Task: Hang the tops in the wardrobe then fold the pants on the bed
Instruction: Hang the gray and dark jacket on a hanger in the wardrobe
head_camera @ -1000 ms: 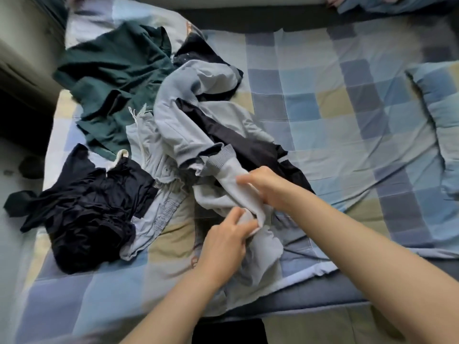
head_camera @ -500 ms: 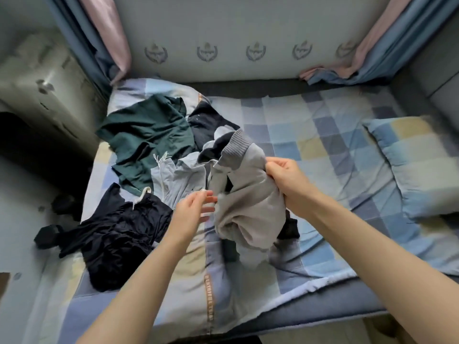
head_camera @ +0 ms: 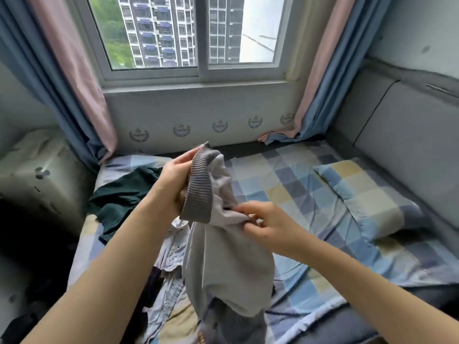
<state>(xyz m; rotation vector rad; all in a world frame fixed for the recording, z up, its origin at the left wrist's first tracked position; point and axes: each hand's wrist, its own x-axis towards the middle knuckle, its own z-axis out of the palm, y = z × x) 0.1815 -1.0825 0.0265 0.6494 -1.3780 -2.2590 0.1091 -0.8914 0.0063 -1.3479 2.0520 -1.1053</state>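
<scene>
A light grey top (head_camera: 228, 264) with a darker ribbed band hangs in the air over the bed (head_camera: 285, 184). My left hand (head_camera: 173, 184) grips the ribbed band at the top. My right hand (head_camera: 263, 219) pinches a fold of the same top lower down on its right side. A dark green garment (head_camera: 124, 194) lies on the bed to the left. Light grey pants with an elastic waist (head_camera: 171, 259) lie under the raised top. A dark garment (head_camera: 154, 289) shows at the bed's near left, mostly hidden by my left arm.
A checked pillow (head_camera: 367, 197) lies at the right end of the bed by a grey padded headboard (head_camera: 402, 145). A window (head_camera: 183, 33) with pink and blue curtains stands behind the bed. A pale cabinet (head_camera: 34, 177) is at the left.
The grey top has come up off the pile into the air. My left hand has taken hold of its ribbed band. The view has tilted up to the window.
</scene>
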